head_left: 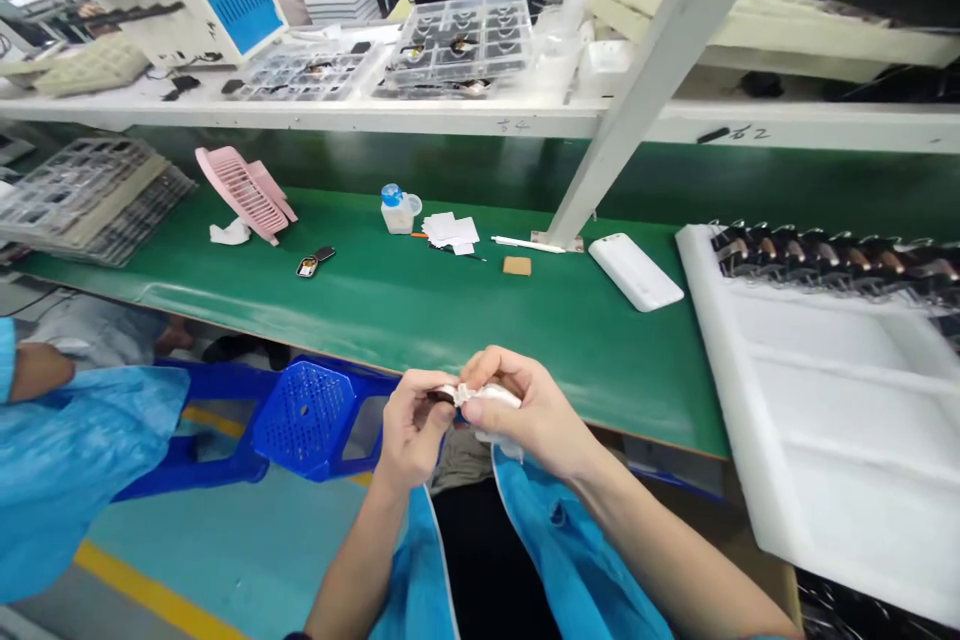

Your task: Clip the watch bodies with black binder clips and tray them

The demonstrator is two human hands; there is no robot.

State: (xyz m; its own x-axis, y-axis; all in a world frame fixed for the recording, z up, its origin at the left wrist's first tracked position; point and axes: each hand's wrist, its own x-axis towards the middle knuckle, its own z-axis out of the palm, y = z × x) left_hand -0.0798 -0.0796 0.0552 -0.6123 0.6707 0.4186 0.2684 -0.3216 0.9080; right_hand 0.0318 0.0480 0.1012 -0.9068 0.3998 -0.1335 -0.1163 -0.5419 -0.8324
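Observation:
My left hand is closed, thumb and fingers pinching a small dark rounded piece; most of it is hidden, so its kind cannot be told. Gripped in my right hand is a crumpled white cloth, which touches the dark piece and hangs a little below the fingers. Both hands are together in front of the bench's near edge. On the green bench beyond them lie an opened watch case with its inside showing, a small tan block and a white pen.
A white foam tray holding a row of watches stands at right. Also present are a white phone-shaped case, a bottle, paper slips, a pink basket, a slanted post and a blue stool. A co-worker's blue sleeve is at left.

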